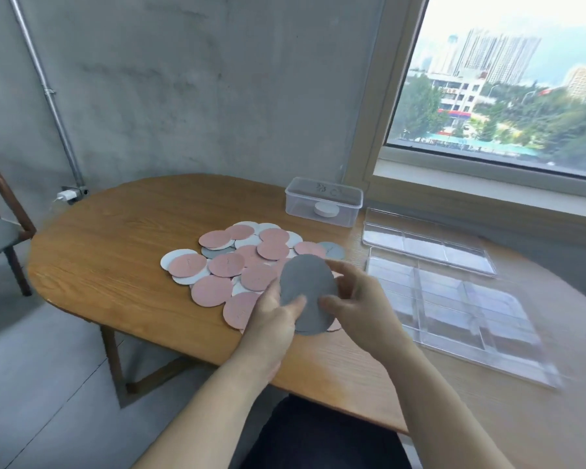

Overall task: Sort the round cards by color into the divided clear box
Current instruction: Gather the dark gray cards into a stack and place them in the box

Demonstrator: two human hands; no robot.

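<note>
Both hands are on one grey card (305,289), held just above the near edge of the pile (237,262). Left hand (273,321) pinches the lower-left rim, thumb on the face. Right hand (359,301) pinches the right side, thumb on the face and fingers behind. The card is tilted toward the camera and looks clear of the pile.

The pile is mostly pink with some white and a few grey, overlapping on the worktop (115,238). The divided clear box (454,313) lies open to the right, near the right hand. It's blurred, but I see no cards in any compartment, so sorting looks barely started. A second clear tray (427,245) lies just behind it, probably the lid, so don't drop cards there.

My take on doing this step well:
- Check it's a single card. These are thin and may stick, so fan the edge with a thumb.
- Pass it fully to the right hand, the box-side one, which frees the left to pull the next card.
- Pick one compartment for grey and stick to it.
- Lower it flat inside the dividers. If it's tilted, the rim may hang up on a divider wall.
- Watch white against grey, since the tones are close in this light.
</note>
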